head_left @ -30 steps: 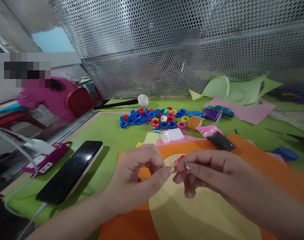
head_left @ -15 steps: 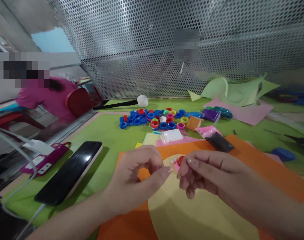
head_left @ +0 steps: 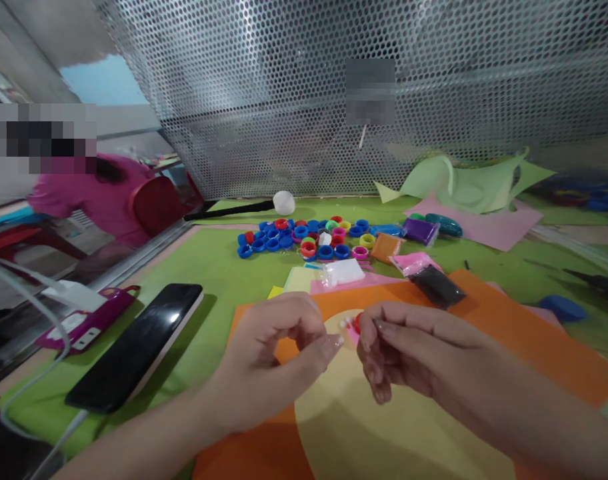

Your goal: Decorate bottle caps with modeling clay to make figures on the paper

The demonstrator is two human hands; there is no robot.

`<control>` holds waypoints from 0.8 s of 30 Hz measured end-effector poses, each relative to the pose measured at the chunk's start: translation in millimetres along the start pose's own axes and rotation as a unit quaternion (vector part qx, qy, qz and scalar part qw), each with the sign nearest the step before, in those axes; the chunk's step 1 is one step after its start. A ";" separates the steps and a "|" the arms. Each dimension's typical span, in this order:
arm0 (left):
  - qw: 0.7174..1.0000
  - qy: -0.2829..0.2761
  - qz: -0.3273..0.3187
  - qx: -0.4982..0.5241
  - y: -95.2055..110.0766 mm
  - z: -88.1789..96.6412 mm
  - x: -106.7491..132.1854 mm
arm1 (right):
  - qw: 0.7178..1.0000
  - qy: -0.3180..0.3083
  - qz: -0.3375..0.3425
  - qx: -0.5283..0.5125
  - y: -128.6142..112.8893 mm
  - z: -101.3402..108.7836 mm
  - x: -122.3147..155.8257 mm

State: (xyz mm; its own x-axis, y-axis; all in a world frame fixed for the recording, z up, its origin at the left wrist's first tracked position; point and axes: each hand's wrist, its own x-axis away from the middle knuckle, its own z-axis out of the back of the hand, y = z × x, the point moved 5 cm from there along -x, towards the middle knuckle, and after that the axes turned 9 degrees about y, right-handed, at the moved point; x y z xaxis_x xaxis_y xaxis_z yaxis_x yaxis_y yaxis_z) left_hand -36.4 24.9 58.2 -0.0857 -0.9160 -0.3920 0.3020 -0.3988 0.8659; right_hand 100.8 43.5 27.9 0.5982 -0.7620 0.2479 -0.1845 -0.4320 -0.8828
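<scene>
My left hand (head_left: pixel 274 363) is closed in a pinch, with thumb and forefinger meeting in a ring. A tiny pale bit may sit at the tips, too small to name. Just to its right, my right hand (head_left: pixel 414 350) also pinches thumb against forefinger; what lies between them is hidden. A small red piece (head_left: pixel 357 323) and pink piece with white dots (head_left: pixel 351 330) show beside the right fingertips, partly covered; I cannot tell whether they are held or lie behind. Under both hands is a pale yellow paper circle (head_left: pixel 384 427) on an orange sheet (head_left: pixel 244 440).
Several coloured bottle caps (head_left: pixel 325 252) lie at the back, beside clay packets in orange (head_left: pixel 386 247), purple (head_left: pixel 421 230) and black (head_left: pixel 439 285). A phone (head_left: pixel 139 347) and purple power strip (head_left: pixel 97 327) are left. Scissors (head_left: pixel 599 283) lie right. A person (head_left: pixel 89 193) sits far left.
My right hand has shifted slightly, its thumb and fingers turning a little. The left hand keeps its pinch. The view has moved very slightly.
</scene>
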 end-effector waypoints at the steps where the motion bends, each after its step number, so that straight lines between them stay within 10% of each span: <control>1: 1.000 -0.001 0.001 -0.001 0.2 -0.1 0.0 | 1.000 -0.006 0.000 -0.002 -0.2 -0.4 0.2; 24: 0.986 -0.035 0.086 0.137 -10.9 -3.8 -1.8 | 0.991 0.004 -0.006 0.131 -4.8 -1.3 2.6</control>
State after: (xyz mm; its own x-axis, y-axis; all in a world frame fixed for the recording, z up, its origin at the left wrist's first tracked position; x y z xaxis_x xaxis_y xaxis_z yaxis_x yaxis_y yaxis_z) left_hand -35.9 31.0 48.3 -0.1239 -0.9679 -0.2186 0.0498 -0.2261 0.9728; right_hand 102.2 43.0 33.2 0.5926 -0.7622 0.2606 0.0321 -0.3008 -0.9531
